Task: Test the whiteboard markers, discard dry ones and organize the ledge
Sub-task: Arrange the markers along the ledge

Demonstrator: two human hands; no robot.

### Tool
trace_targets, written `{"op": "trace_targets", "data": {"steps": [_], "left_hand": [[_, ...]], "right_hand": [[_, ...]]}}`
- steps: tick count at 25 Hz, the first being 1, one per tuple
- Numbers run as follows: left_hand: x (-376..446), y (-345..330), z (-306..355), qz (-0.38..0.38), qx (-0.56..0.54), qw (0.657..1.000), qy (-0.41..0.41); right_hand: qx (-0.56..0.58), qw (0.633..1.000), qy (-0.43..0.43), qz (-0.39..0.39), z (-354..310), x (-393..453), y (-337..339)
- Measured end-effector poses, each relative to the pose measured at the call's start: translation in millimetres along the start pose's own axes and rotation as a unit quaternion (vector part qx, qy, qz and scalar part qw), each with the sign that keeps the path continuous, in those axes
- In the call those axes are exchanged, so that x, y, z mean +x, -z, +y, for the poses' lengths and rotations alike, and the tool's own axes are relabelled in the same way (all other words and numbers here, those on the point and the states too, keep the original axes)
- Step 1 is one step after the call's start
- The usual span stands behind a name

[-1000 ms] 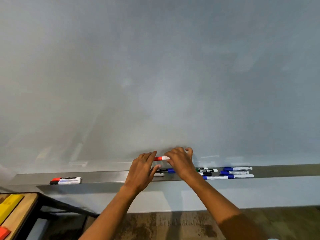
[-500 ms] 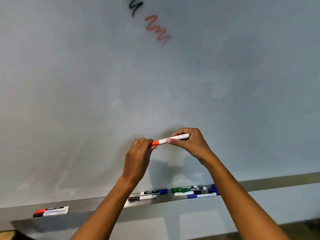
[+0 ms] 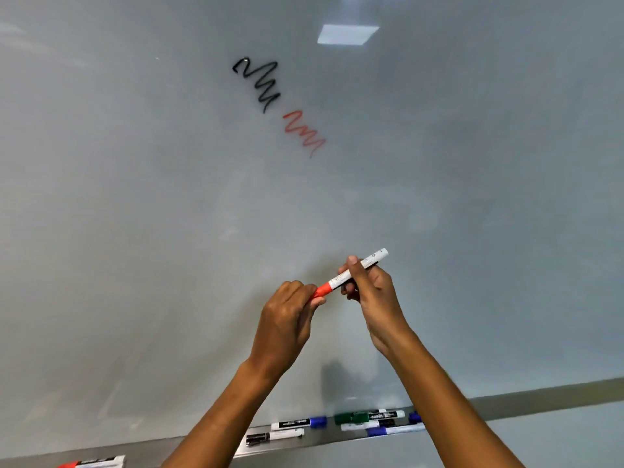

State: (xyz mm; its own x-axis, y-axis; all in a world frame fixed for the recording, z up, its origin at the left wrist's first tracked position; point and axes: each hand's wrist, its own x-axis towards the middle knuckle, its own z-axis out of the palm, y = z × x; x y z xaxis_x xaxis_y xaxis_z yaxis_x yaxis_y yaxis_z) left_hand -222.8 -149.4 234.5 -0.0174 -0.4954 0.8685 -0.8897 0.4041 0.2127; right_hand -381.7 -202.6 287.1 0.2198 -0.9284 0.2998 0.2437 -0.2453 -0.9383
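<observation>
I hold a red-capped white marker (image 3: 351, 272) in front of the whiteboard (image 3: 169, 197), tilted with its cap end down to the left. My right hand (image 3: 371, 292) grips the white barrel. My left hand (image 3: 287, 319) pinches the red cap (image 3: 322, 289), which still sits on the barrel. On the board above are a black squiggle (image 3: 260, 84) and a fainter red squiggle (image 3: 304, 131). Below, the metal ledge (image 3: 540, 396) carries several markers: a black-capped one (image 3: 273, 436), a blue-capped one (image 3: 299, 423), a green one (image 3: 368, 417) and more behind my right forearm.
Two more markers, one red (image 3: 91, 462), lie at the ledge's far left, at the bottom edge of the view. A ceiling light reflection (image 3: 347, 33) shows at the top of the board. Wall continues beneath the ledge at lower right.
Both hands lifted the red-capped marker off the ledge and raised it before the board. My view tilted up, so the squiggles came into sight and the ledge dropped low.
</observation>
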Motion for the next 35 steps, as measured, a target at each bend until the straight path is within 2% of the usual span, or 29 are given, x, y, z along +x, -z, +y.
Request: {"op": "trace_targets", "data": {"steps": [2,4,6,9,13,18,22,28,32,35], "left_hand": [[-10,11,-14,0.002,-0.019,1.000,0.008],[-23,23,-24,0.010,-0.018,1.000,0.014],[-18,29,-23,0.019,-0.002,1.000,0.011],[25,32,-10,0.062,0.026,0.998,0.004],[74,41,-1,0.121,0.048,0.991,-0.024],[115,46,15,0.149,0.044,0.987,-0.038],[136,47,22,0.158,0.043,0.985,-0.048],[153,42,19,0.161,0.046,0.985,-0.051],[158,37,8,0.166,0.052,0.984,-0.043],[157,33,-2,0.167,0.056,0.984,-0.035]], "right_hand": [[0.127,0.987,0.040,0.086,-33,15,20],[0.160,0.969,0.115,0.151,-76,34,46],[0.109,0.969,0.171,0.144,-102,40,51],[0.040,0.971,0.220,0.085,-115,39,20],[0.015,0.958,0.276,0.071,-131,53,-1],[-0.103,0.917,0.363,0.129,-148,86,-11],[-0.205,0.857,0.445,0.160,-153,114,-10],[-0.287,0.820,0.476,0.137,-152,144,-16],[-0.296,0.801,0.484,0.190,-149,148,-13],[-0.323,0.785,0.497,0.179,-136,144,-9]]}}
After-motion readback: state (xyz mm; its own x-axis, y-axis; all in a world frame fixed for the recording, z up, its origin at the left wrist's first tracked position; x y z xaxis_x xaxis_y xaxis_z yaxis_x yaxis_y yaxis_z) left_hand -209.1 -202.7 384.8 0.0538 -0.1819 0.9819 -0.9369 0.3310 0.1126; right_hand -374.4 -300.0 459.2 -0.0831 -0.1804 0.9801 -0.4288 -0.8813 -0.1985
